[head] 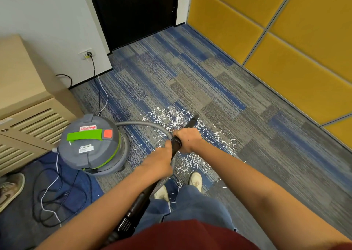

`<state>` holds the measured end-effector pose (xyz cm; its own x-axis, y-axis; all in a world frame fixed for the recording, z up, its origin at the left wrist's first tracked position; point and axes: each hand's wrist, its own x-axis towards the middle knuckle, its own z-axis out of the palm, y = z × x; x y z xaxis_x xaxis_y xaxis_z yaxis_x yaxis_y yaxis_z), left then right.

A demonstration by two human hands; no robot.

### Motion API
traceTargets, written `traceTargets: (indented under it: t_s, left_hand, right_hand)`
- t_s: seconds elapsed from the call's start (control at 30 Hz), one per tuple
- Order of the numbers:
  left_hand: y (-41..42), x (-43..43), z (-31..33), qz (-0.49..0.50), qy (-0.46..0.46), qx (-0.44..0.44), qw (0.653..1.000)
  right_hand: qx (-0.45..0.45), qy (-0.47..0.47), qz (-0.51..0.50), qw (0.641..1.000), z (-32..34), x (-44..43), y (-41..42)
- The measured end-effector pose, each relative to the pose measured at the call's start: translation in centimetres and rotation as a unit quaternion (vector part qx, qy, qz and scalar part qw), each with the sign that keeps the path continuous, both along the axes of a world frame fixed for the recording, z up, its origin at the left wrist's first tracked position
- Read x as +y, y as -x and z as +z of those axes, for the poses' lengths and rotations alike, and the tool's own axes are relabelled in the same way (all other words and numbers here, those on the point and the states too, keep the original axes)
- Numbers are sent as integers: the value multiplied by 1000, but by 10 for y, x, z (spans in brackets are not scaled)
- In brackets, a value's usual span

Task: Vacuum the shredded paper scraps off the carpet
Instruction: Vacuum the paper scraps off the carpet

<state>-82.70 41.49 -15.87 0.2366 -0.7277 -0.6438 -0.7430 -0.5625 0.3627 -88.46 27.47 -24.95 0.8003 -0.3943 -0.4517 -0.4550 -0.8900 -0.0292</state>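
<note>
Grip: left hand [162, 157] and right hand [187, 139] both curled round the black wand [192, 122], the right one nearer the nozzle.
Scraps: paper scraps [171, 118] strewn over the carpet [247, 135], from the nozzle tip back to the person's shoes [196, 179].
Risk: feet could tread shreds into the pile, and the grey hose [142, 125] might drag through and scatter them.
In the way: vacuum canister [91, 145] close on the left, with loose cords [57, 192] beside it that look like a trip hazard.

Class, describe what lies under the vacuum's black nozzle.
Shredded paper scraps lie on the blue-grey carpet around the nozzle tip. Any scraps directly beneath the nozzle are hidden.
</note>
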Motion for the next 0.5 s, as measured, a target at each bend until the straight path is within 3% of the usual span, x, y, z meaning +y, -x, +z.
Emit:
traceTargets:
  t_s: [0.5]
  left_hand:
    - [21,-17,4,-89,-13,5,996]
  right_hand:
    - [-20,-8,-67,998,0,-7,48]
